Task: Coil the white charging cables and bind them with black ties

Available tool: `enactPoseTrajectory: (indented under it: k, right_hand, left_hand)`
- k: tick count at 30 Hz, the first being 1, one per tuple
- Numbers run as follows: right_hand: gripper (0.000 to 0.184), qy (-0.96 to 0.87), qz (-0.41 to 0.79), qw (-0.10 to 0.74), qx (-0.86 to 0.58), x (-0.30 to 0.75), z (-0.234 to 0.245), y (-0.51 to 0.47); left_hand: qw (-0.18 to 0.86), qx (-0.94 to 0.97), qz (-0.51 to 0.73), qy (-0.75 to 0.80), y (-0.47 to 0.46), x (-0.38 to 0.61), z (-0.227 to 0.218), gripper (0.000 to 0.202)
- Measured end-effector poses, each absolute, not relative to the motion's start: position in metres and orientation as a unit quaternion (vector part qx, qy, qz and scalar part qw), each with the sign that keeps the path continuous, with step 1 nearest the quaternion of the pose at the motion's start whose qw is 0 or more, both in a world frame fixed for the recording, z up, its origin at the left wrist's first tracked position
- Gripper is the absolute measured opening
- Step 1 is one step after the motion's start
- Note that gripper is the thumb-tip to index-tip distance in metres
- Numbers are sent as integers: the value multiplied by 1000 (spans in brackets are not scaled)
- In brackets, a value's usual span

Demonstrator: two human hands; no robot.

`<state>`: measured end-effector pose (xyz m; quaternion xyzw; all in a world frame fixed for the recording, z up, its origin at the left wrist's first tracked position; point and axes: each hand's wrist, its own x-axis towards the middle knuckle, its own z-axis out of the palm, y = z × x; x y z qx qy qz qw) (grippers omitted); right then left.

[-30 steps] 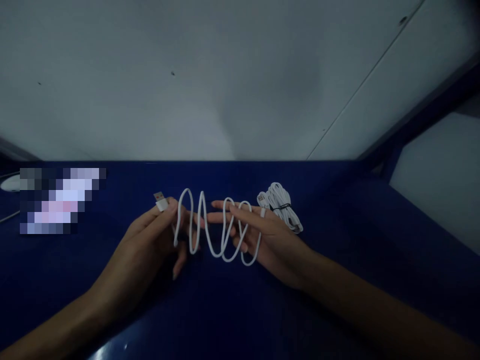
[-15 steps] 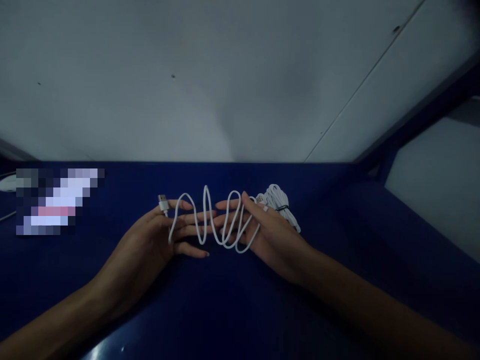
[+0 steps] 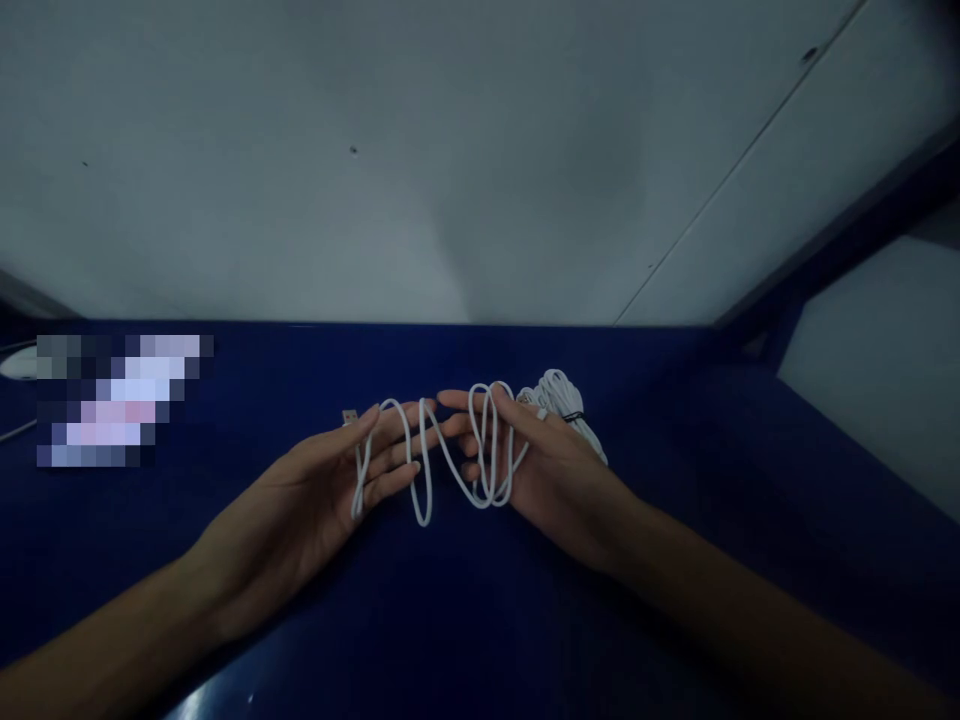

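Note:
A white USB cable [image 3: 424,465] hangs in loose loops between my two hands, above the blue table. My left hand [image 3: 322,490] grips it near one end, thumb pressed over the cord. Its USB plug [image 3: 350,416] sticks up behind that thumb, partly hidden. My right hand [image 3: 555,465] pinches the gathered loops on the other side between thumb and fingers. The fingertips of both hands nearly meet in the middle. Just behind my right hand lies a bundle of white cable [image 3: 559,395], bound with a black tie.
At the left on the blue table [image 3: 450,620] lies a blurred-out bright object [image 3: 127,400], with a white rounded item [image 3: 19,363] and a thin cord beside it. A grey panel [image 3: 390,230] rises along the table's back edge.
My left thumb has moved over the cord, and the plug now sits behind it. The loops have drawn closer together, more of them gathered at my right hand.

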<state>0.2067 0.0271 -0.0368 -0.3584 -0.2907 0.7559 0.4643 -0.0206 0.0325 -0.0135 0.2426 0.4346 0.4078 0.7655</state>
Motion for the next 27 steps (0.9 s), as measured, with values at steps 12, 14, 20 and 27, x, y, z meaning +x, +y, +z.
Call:
enactPoseTrajectory:
  k: [12,14,20,27]
  right_hand:
    - [30,-326,753,448,-355,208,-32,22]
    - [28,-323,759,445,-348,209,-34,23]
    - [25,-296,766,466,-329,209,-36,27]
    - [29,-297,748,481,-348,208,-30,26]
  left_hand:
    - [771,320,378,400,29,-20,-16,34]
    - [771,330,368,402,30,-22,-21,30]
    - [799,347,336,359,32,-27,-30,45]
    - [800,359,331,348,32,-29,-23,56]
